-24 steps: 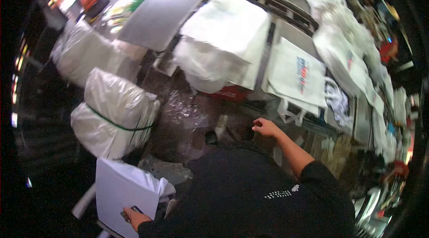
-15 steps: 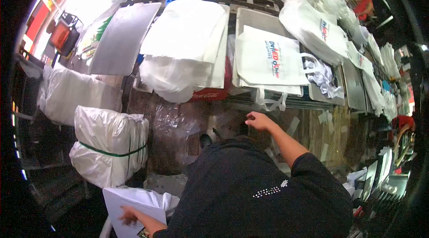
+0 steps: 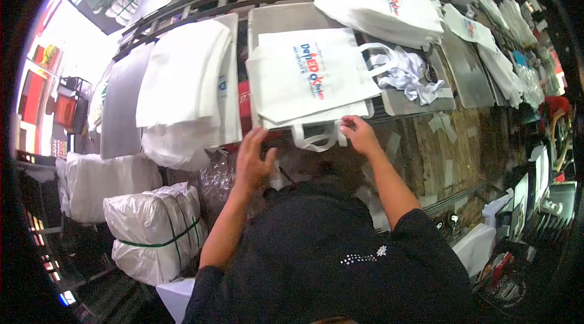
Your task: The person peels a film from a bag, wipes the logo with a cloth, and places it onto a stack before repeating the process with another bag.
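Note:
A white tote bag (image 3: pixel 286 75) with blue and red print lies on top of another on a metal-faced board. Its own handle loops off to the right, and a second white handle (image 3: pixel 319 144) hangs over the board's near edge. My left hand (image 3: pixel 252 160) is open, fingers spread, with its fingertips just below the bag's lower left corner. My right hand (image 3: pixel 360 134) has its fingers curled together at the right end of the hanging handle, pinching it by the bag's near edge.
Plain white bags (image 3: pixel 182 75) are stacked on a board to the left. More printed bags (image 3: pixel 383 5) lie heaped behind. White cloth strips (image 3: pixel 413 78) rest on a board at right. Bundles tied with green strap (image 3: pixel 155 236) stand low on the left. A person in red (image 3: pixel 556 108) is at far right.
My left hand has left the white sheet low on the left and risen to the tote bag's near edge. My right hand has moved up to the hanging handle. The view has turned right.

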`<action>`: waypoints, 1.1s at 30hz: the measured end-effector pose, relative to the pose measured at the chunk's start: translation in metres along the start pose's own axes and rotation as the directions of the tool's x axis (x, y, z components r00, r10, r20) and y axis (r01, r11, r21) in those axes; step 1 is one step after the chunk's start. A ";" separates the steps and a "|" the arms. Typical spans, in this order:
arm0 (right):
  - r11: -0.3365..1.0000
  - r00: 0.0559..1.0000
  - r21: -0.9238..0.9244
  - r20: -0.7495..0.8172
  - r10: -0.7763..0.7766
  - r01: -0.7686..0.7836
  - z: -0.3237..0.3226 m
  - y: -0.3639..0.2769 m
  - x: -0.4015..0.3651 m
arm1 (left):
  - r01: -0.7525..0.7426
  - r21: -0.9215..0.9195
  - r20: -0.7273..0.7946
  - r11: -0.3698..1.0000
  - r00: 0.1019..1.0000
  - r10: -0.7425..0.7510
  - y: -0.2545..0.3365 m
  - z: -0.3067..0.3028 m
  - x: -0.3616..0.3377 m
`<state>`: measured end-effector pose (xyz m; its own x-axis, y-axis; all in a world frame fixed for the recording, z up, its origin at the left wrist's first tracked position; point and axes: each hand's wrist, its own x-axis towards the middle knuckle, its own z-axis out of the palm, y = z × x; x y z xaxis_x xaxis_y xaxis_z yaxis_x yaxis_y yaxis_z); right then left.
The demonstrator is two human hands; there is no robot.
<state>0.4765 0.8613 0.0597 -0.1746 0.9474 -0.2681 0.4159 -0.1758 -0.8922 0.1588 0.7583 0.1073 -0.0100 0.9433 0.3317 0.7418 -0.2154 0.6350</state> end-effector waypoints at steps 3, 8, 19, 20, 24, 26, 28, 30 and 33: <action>0.992 0.985 0.118 -0.163 0.058 -0.039 -0.054 0.033 0.014 | -0.109 -0.012 0.241 0.994 0.964 0.109 0.022 0.059 0.047; 0.987 0.958 -0.151 -0.267 -0.103 0.064 -0.083 0.011 0.042 | -0.131 0.295 0.412 0.947 0.911 -0.002 0.005 0.127 0.096; 0.705 0.814 -0.412 0.222 -0.537 0.578 0.055 -0.006 0.138 | -0.090 0.227 0.392 0.970 0.920 -0.006 -0.071 0.113 0.112; 0.696 0.832 -0.462 0.232 -0.504 0.550 0.059 -0.004 0.139 | -0.189 0.213 0.245 0.958 0.960 0.135 -0.073 0.120 0.112; 0.667 0.840 -0.511 0.298 -0.454 0.542 0.055 -0.009 0.143 | -0.076 0.198 0.327 0.977 0.945 0.007 -0.062 0.116 0.138; 0.598 0.808 -0.550 0.313 -0.499 0.582 0.058 -0.004 0.147 | -0.097 0.137 0.245 0.986 0.968 0.061 -0.063 0.116 0.146; 0.609 0.810 -0.540 0.313 -0.496 0.582 0.057 -0.008 0.152 | -0.066 0.080 0.216 0.995 0.975 0.048 -0.074 0.126 0.149; 0.628 0.816 -0.526 0.307 -0.489 0.574 0.056 -0.011 0.159 | -0.039 0.022 0.200 0.999 0.979 0.034 -0.084 0.130 0.152; 0.814 0.960 -0.509 0.161 -0.229 0.279 0.045 -0.021 0.173 | -0.123 0.087 0.156 0.989 0.982 0.109 -0.083 0.135 0.145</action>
<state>0.3977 1.0167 0.0164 -0.4065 0.9068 -0.1116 0.7439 0.2576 -0.6166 0.1858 0.9468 0.0085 0.1757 0.9421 0.2855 0.7930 -0.3073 0.5260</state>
